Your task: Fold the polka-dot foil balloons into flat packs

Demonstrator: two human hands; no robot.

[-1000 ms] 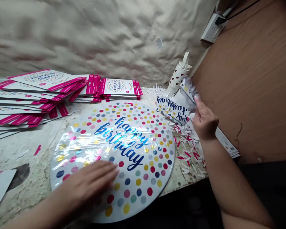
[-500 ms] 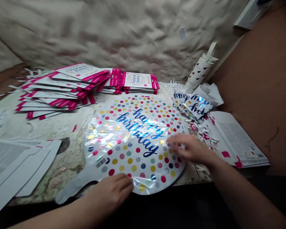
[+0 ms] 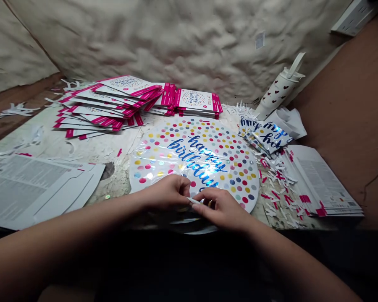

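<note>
A flat, round white foil balloon (image 3: 157, 144) with coloured dots and blue "happy birthday" lettering lies in front of me. My left hand (image 3: 171, 191) is closed at its near side, thumb and fingers pinched together. Opposite it, my right hand (image 3: 222, 205) pinches too, its thumb towards my left fingertips. Between the two hands shows a narrow white bit of the balloon (image 3: 193, 201), which looks like its folded rim or tail. Below my hands the near part of the balloon hangs blurred at the table's edge. The balloon's tail cannot be made out separately.
Packets with pink borders (image 3: 126, 100) are piled at the back left. Printed cards (image 3: 44, 188) lie at the left, more (image 3: 324, 180) at the right. Folded balloons (image 3: 267, 136) and a heart-patterned tumbler (image 3: 279, 93) stand at the back right, among paper shreds (image 3: 277, 188).
Both hands have come together at the balloon's near side and now pinch it. My right hand left the balloon's surface. The tail at the left no longer shows. The view has shifted.
</note>
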